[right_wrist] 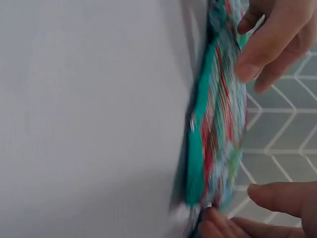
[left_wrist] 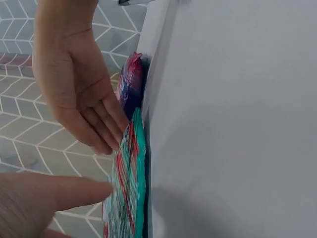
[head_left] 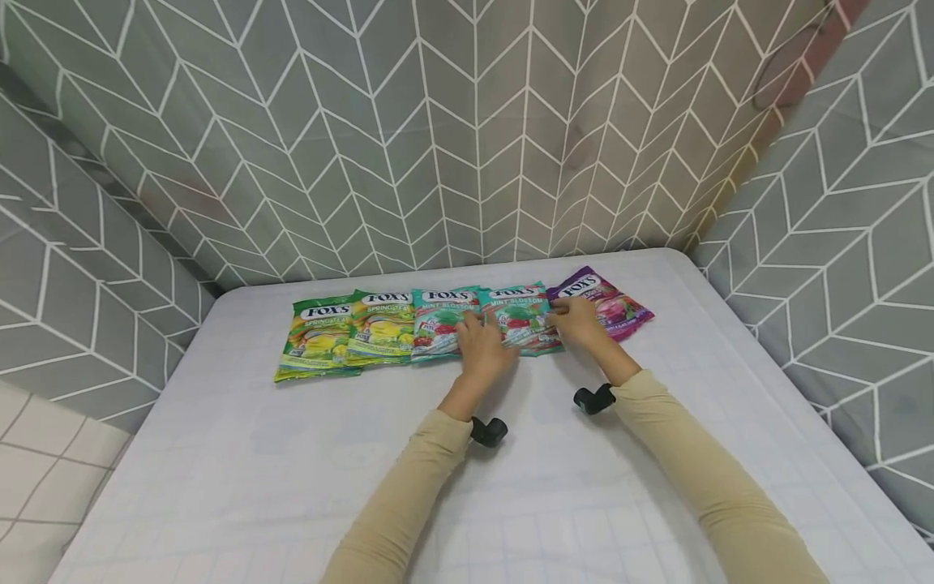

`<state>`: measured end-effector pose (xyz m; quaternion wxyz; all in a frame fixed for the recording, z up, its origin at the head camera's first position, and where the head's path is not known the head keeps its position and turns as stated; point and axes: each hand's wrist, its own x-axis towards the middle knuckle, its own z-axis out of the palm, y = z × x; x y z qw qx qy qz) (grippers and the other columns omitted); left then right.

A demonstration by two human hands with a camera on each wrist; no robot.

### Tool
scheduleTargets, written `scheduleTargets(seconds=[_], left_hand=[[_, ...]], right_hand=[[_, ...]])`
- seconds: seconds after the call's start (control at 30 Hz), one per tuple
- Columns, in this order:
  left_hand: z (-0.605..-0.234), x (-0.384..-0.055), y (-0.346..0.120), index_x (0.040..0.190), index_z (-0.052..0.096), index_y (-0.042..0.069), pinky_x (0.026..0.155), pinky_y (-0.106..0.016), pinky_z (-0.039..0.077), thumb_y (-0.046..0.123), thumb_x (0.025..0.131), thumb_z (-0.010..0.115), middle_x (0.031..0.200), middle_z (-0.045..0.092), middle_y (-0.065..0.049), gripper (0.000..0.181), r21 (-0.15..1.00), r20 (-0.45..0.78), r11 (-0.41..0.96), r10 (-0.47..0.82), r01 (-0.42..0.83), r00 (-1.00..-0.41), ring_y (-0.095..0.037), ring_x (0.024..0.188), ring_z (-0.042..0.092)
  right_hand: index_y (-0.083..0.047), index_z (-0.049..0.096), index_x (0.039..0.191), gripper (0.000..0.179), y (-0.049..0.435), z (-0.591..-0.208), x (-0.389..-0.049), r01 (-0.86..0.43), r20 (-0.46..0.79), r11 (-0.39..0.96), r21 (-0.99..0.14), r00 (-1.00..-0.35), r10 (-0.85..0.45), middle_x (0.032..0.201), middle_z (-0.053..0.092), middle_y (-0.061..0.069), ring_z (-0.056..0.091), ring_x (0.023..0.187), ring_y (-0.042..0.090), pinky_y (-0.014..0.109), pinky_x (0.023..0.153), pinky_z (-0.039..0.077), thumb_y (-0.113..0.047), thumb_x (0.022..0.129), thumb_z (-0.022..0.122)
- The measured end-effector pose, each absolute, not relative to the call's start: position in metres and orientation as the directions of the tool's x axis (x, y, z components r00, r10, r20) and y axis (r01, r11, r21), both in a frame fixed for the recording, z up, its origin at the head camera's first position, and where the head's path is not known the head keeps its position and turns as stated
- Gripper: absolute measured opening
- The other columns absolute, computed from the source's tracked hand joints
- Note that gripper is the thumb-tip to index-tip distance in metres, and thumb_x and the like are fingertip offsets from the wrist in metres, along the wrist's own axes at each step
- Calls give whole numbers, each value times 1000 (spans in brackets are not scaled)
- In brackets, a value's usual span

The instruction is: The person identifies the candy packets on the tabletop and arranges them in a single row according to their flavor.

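Observation:
In the head view, two teal mint candy bags lie side by side in the middle of a row: the left mint bag [head_left: 436,324] and the right mint bag [head_left: 514,320]. My left hand [head_left: 483,349] rests over the place where they meet, its fingertips on the wrappers. At the far edge of the right mint bag, my right hand [head_left: 578,323] touches the side with its fingers, and the right wrist view shows its thumb [right_wrist: 277,196] apart from the wrapper. A purple candy bag [head_left: 620,307] lies tilted behind the right hand, partly hidden by it.
Two yellow-green candy bags [head_left: 319,339] continue the row on the left, slightly overlapping. All lie on a white-covered table [head_left: 306,470] near its back edge. Grey curtains [head_left: 452,146] with white chevron lines hang behind and at both sides.

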<state>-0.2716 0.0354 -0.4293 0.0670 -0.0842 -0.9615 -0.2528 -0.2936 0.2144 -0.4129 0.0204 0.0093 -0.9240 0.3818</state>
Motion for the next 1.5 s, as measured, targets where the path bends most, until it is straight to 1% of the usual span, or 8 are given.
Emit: scheduleTargets(seconds=[0.17,0.37,0.53,0.7,0.93,1.1,1.33,1.5], left_hand=[[-422,-271,53,141,42,-7,94,-44,37,17,87,71,133,42,-28,66,717,214,653,125,243,-969,-38,119,37],[-415,-266,87,134,52,-5,78,-33,51,13,93,61,116,63,-16,46,943,34,317,226,106,-973,-26,100,62],[-419,-260,110,132,55,-3,86,-34,49,19,94,59,118,64,-13,45,942,-81,336,289,22,-954,-25,104,61],[-425,-257,122,133,53,-6,94,-36,46,22,94,58,127,60,-16,48,924,-149,382,315,-18,-938,-27,114,58],[-428,-258,120,135,48,-11,91,-34,47,14,92,53,111,66,-18,49,963,-148,262,346,-56,-927,-21,94,62],[-429,-259,118,136,50,-7,92,-31,45,13,91,54,99,68,-17,49,958,-178,271,306,-94,-935,-15,82,58],[-428,-257,118,133,51,-10,85,-31,51,11,96,54,115,64,-19,42,966,-213,207,285,-157,-935,-26,96,67],[-429,-256,119,129,52,-12,80,-31,53,7,96,53,106,67,-19,38,970,-236,125,268,-209,-934,-27,95,67]], right_hand=[[12,61,119,33,241,-401,-290,-55,163,684,-727,-982,95,103,68,26,66,94,38,46,82,50,-7,94,56],[12,60,121,35,281,-396,-288,26,198,710,-703,-952,232,112,64,28,59,107,42,50,91,44,-9,94,54],[15,47,132,46,306,-400,-289,147,86,730,-667,-958,272,131,49,33,44,123,46,53,100,37,-13,96,51],[19,37,135,53,314,-403,-288,182,-11,750,-636,-974,227,135,42,36,39,126,49,53,103,33,-17,98,48],[21,44,129,49,314,-405,-285,252,-58,728,-637,-958,281,131,45,38,42,123,48,53,101,36,-19,99,44],[21,44,130,49,317,-405,-280,338,-153,689,-641,-936,316,134,41,38,38,126,48,53,103,33,-18,101,36],[21,38,134,50,325,-414,-271,374,-201,598,-709,-920,337,141,34,38,32,132,47,52,108,28,-15,101,29],[18,29,141,51,327,-413,-268,396,-274,448,-801,-909,314,147,26,35,26,135,44,50,110,23,-13,101,24]])
